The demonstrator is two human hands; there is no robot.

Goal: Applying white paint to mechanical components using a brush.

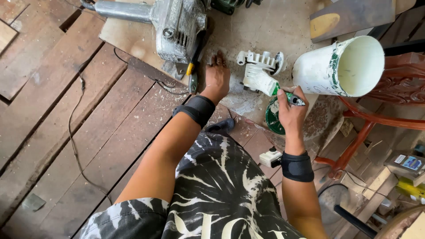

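My left hand [215, 76] lies flat, palm down, on a dusty plywood board [265, 26], fingers apart and holding nothing. It rests just right of pliers with a yellow grip [191, 75]. My right hand [288, 110] is closed around the green handle of a small power tool [260, 75], whose head is caked in white dust and points toward the left hand. A green round lid [271, 119] lies under the right hand. Both wrists wear black bands.
A large grey metal power tool [177, 26] sits on the board's far left. A white bucket [341, 66] tilts on its side at the right, by a red carved wooden frame [380, 119]. A thin cable [73, 132] runs over the plank floor. A white plug [270, 157] lies near my right wrist.
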